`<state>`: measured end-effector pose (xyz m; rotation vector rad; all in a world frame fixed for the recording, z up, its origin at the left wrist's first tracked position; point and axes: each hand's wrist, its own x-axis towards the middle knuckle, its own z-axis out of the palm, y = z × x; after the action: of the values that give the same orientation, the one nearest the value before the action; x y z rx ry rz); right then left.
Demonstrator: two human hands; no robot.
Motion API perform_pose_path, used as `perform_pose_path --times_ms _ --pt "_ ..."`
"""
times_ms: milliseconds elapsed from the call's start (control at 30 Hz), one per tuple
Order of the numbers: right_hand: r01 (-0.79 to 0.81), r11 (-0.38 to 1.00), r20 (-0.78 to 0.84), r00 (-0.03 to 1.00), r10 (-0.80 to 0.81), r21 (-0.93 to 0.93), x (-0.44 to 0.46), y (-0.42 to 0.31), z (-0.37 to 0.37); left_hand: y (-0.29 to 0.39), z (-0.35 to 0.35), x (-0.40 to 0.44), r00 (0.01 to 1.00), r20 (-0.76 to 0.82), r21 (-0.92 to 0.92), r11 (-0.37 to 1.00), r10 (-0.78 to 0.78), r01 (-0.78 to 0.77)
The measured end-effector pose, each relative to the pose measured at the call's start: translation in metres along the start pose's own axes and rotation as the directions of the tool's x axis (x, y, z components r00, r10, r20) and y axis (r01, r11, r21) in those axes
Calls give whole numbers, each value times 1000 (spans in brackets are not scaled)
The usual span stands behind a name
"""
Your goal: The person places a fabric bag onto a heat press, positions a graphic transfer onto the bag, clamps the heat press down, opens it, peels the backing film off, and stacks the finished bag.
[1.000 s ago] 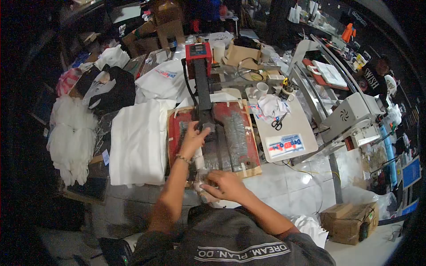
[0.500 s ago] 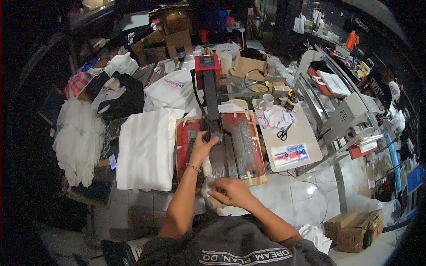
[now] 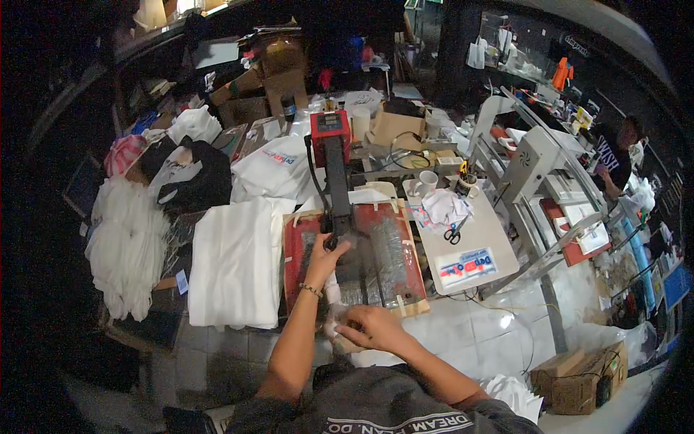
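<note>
In front of me stands a heat press [image 3: 336,166] with a red control box, a dark arm and a red-edged upper plate [image 3: 390,246] patched with tape. My left hand [image 3: 325,260] is closed round a dark part at the front of the press arm, its thumb laid across. Below it a pale, wrapped handle [image 3: 332,291] runs down toward me. My right hand [image 3: 372,329] has curled fingers at the lower end of this handle. What they hold, if anything, is hidden. Folded white fabric [image 3: 235,264] lies left of the press.
On the right, a pale board [image 3: 473,242] bears scissors [image 3: 452,233], a mug [image 3: 428,181] and a printed sheet [image 3: 466,266]. Beyond it stands another press [image 3: 531,163], with a person [image 3: 618,152] behind. A white fabric bundle [image 3: 126,246] hangs far left; a cardboard box [image 3: 582,380] sits lower right.
The view has tilted and shifted a little. Both hands stay at the press. The person at the far right shows more fully now, with an arm in view.
</note>
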<state>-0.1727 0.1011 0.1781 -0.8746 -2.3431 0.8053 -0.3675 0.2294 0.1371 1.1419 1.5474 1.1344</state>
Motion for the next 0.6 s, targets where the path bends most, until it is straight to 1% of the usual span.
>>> perform_pose_path --times_ms 33,100,133,200,233,300,500,600 --pt "-5 1000 7 1000 5 -7 0 -3 -2 2 0 -1 1000 1 -2 1000 4 -4" --pt "-8 1000 13 1000 9 -18 -1 -5 -3 -1 2 -2 997 -19 -52 996 71 -72" --pt "-12 1000 13 1000 13 -20 -1 -5 -3 -2 2 -1 997 -19 -54 996 74 -75" --pt "-15 1000 14 1000 16 -24 -1 -4 -2 -7 2 2 994 -9 -121 987 106 -107" --pt "-14 1000 10 1000 14 -25 -1 -4 -1 -9 2 4 994 -10 -122 987 107 -107" --pt "-11 1000 6 1000 11 -27 -3 -2 1 -12 2 3 993 -29 -63 991 114 -115" --pt "-20 999 14 1000 20 -38 -2 -1 3 -11 1 4 996 -18 -59 994 89 -90" --pt "-23 1000 11 1000 23 -20 -3 -1 1 -16 3 7 991 -27 -58 990 129 -130"
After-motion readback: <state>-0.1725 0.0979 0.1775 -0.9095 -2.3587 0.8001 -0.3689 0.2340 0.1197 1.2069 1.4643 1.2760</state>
